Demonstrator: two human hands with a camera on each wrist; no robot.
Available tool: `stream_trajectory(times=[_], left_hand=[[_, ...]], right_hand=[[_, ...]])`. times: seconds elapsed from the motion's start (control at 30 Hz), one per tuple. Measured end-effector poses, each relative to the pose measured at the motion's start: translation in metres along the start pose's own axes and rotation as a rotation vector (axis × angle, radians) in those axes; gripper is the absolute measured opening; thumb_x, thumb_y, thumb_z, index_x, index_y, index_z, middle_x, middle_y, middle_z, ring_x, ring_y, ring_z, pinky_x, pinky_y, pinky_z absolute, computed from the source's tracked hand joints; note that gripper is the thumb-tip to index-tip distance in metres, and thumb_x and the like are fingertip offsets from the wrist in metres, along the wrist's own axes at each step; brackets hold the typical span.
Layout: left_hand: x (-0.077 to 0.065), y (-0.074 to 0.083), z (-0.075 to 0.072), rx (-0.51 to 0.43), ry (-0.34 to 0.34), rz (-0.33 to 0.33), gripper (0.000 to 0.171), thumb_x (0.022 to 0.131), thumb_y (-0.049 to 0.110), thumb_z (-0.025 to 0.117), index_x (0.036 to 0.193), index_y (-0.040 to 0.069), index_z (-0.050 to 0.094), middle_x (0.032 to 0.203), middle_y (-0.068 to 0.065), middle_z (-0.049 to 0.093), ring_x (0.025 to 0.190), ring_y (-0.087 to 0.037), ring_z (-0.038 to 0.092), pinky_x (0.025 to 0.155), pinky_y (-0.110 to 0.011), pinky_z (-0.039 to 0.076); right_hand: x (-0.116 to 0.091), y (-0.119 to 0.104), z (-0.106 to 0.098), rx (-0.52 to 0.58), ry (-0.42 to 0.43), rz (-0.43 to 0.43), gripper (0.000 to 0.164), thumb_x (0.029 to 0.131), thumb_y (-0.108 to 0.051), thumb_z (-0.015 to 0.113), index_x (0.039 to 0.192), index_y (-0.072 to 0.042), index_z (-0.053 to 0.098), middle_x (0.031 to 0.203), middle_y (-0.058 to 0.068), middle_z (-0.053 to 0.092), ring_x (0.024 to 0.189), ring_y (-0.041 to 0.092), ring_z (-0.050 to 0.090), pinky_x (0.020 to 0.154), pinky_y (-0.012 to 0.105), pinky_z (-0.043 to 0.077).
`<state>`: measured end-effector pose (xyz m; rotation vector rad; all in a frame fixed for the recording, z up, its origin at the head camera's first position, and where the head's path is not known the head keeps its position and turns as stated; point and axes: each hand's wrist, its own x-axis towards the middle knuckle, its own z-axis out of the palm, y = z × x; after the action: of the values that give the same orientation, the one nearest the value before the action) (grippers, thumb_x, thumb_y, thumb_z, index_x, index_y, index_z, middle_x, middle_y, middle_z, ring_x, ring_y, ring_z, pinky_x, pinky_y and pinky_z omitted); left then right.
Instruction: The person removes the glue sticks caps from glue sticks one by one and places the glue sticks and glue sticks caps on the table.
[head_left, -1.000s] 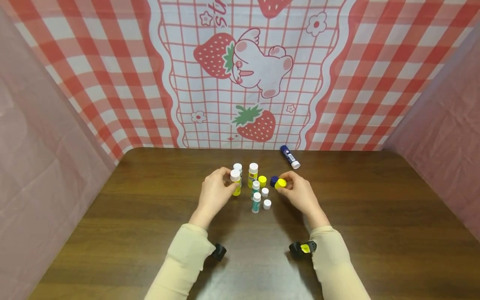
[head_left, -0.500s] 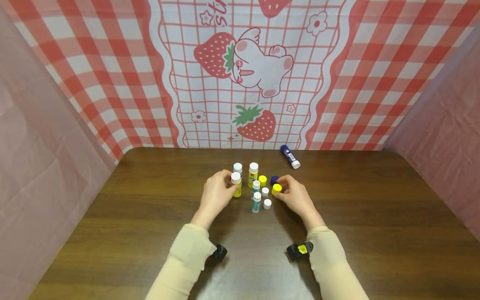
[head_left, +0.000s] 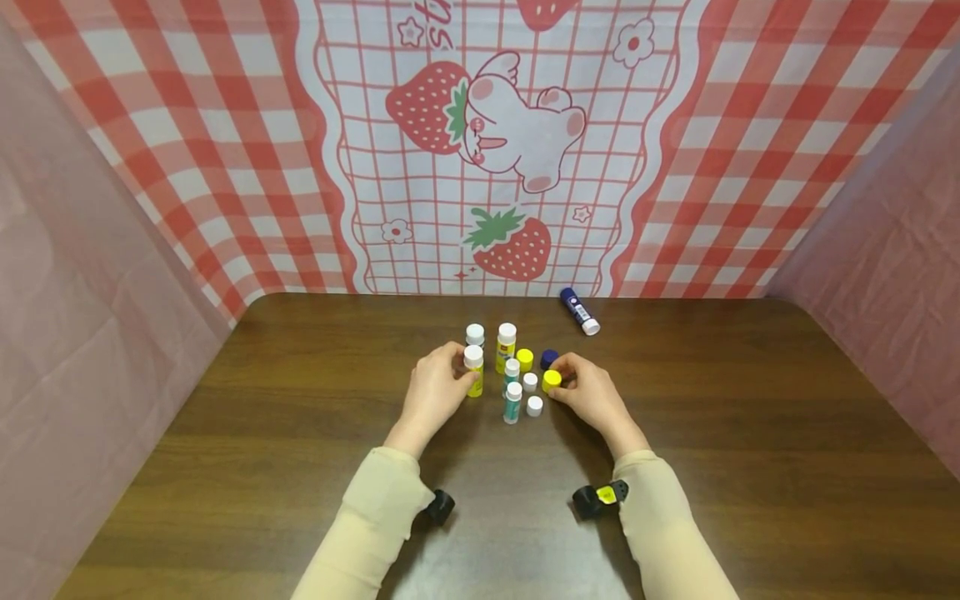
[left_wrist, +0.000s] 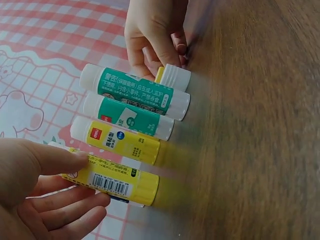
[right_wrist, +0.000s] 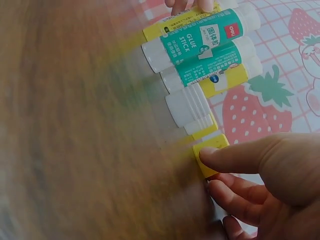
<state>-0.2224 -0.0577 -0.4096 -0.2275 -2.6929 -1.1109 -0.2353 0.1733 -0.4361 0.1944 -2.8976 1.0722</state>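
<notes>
My left hand (head_left: 431, 392) pinches a yellow glue stick (left_wrist: 122, 181) with a white top, standing upright at the left of a small group. Behind it is another white-topped stick (head_left: 475, 333), mostly hidden. Two teal glue sticks (head_left: 512, 405) and a second yellow glue stick (head_left: 506, 352) stand upright to the right. Between thumb and fingers my right hand (head_left: 597, 398) holds a yellow cap (head_left: 552, 382), low at the tabletop. Close by sit a dark blue cap (head_left: 549, 359), another yellow cap (head_left: 524, 360) and two white caps (head_left: 534, 407).
A dark blue glue stick (head_left: 579, 312) with a white end lies on its side near the back of the brown wooden table (head_left: 262, 467). Behind the table hangs a red checked cloth (head_left: 660, 250) with strawberries. Pink cloth (head_left: 885, 217) hangs at both sides.
The right hand has brought the yellow cap left and toward me, from beside the blue cap to in front of it. The left hand has shifted its yellow glue stick slightly toward me.
</notes>
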Motion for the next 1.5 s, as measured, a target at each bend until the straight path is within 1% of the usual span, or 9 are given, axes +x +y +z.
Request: stream_trajectory(times=[0.2, 0.4, 0.57, 0.8, 0.87, 1.03, 1.27, 1.4, 1.5], left_hand=[[0.001, -0.004, 0.002, 0.026, 0.012, 0.018, 0.025, 0.079, 0.014, 0.069, 0.102, 0.007, 0.062, 0.094, -0.007, 0.068, 0.079, -0.018, 0.064, 0.071, -0.034, 0.051], [0.0, -0.006, 0.002, 0.033, -0.008, 0.0, 0.026, 0.08, 0.013, 0.068, 0.104, 0.007, 0.062, 0.095, -0.009, 0.069, 0.081, -0.02, 0.065, 0.074, -0.036, 0.051], [0.001, -0.007, 0.0, 0.039, -0.04, -0.018, 0.026, 0.08, 0.012, 0.067, 0.105, 0.005, 0.062, 0.097, -0.009, 0.068, 0.083, -0.021, 0.064, 0.075, -0.036, 0.051], [0.001, -0.012, -0.005, 0.112, -0.113, -0.045, 0.029, 0.08, 0.009, 0.064, 0.108, 0.002, 0.062, 0.104, -0.013, 0.066, 0.094, -0.029, 0.062, 0.08, -0.041, 0.049], [0.001, -0.014, -0.006, 0.119, -0.106, -0.055, 0.027, 0.081, 0.008, 0.062, 0.107, 0.003, 0.062, 0.103, -0.013, 0.066, 0.093, -0.029, 0.063, 0.079, -0.041, 0.049], [0.004, -0.018, -0.01, 0.107, -0.04, -0.065, 0.019, 0.082, 0.004, 0.059, 0.1, 0.005, 0.065, 0.095, -0.01, 0.068, 0.088, -0.028, 0.064, 0.076, -0.04, 0.05], [0.007, -0.021, -0.01, -0.047, 0.029, -0.141, 0.019, 0.082, -0.005, 0.054, 0.092, 0.004, 0.066, 0.08, -0.005, 0.069, 0.063, -0.013, 0.064, 0.059, -0.027, 0.05], [0.008, -0.019, -0.011, -0.088, 0.06, -0.141, 0.01, 0.086, 0.005, 0.058, 0.088, 0.003, 0.067, 0.072, -0.005, 0.068, 0.057, -0.01, 0.063, 0.054, -0.023, 0.049], [0.009, -0.018, -0.011, -0.033, 0.063, -0.136, 0.012, 0.087, 0.016, 0.061, 0.088, 0.007, 0.068, 0.07, -0.001, 0.067, 0.057, -0.01, 0.061, 0.055, -0.026, 0.048]], right_hand=[[0.0, -0.001, 0.001, -0.013, 0.016, -0.031, 0.028, 0.075, -0.012, 0.071, 0.099, -0.007, 0.059, 0.091, 0.01, 0.064, 0.069, 0.016, 0.053, 0.064, 0.028, 0.041], [0.0, -0.002, 0.003, -0.012, 0.018, -0.041, 0.029, 0.075, -0.012, 0.071, 0.1, -0.007, 0.059, 0.091, 0.011, 0.064, 0.068, 0.016, 0.053, 0.063, 0.028, 0.04], [0.0, -0.002, 0.002, -0.006, 0.008, -0.029, 0.033, 0.074, -0.01, 0.07, 0.104, -0.004, 0.057, 0.093, 0.013, 0.064, 0.071, 0.017, 0.055, 0.066, 0.029, 0.043], [0.0, 0.0, -0.006, 0.025, 0.018, -0.015, 0.03, 0.074, 0.001, 0.059, 0.104, 0.0, 0.057, 0.095, 0.016, 0.063, 0.078, 0.024, 0.06, 0.074, 0.037, 0.048], [0.001, 0.002, -0.009, 0.04, 0.027, -0.004, 0.027, 0.077, 0.0, 0.058, 0.104, 0.0, 0.057, 0.096, 0.016, 0.063, 0.081, 0.025, 0.06, 0.076, 0.039, 0.048], [0.003, 0.012, -0.017, 0.087, 0.095, 0.027, 0.025, 0.082, -0.005, 0.059, 0.106, 0.001, 0.056, 0.099, 0.019, 0.063, 0.087, 0.028, 0.062, 0.079, 0.04, 0.047], [0.016, 0.022, -0.026, 0.19, 0.16, 0.13, 0.03, 0.086, -0.014, 0.059, 0.112, 0.001, 0.054, 0.106, 0.021, 0.061, 0.095, 0.029, 0.06, 0.074, 0.026, 0.044], [0.029, 0.021, -0.033, 0.174, 0.198, 0.148, 0.033, 0.086, -0.016, 0.059, 0.113, 0.001, 0.053, 0.108, 0.022, 0.06, 0.099, 0.032, 0.059, 0.078, 0.033, 0.046], [0.038, 0.021, -0.036, 0.158, 0.215, 0.151, 0.035, 0.085, -0.017, 0.06, 0.114, 0.002, 0.052, 0.11, 0.023, 0.06, 0.101, 0.033, 0.059, 0.084, 0.04, 0.046]])
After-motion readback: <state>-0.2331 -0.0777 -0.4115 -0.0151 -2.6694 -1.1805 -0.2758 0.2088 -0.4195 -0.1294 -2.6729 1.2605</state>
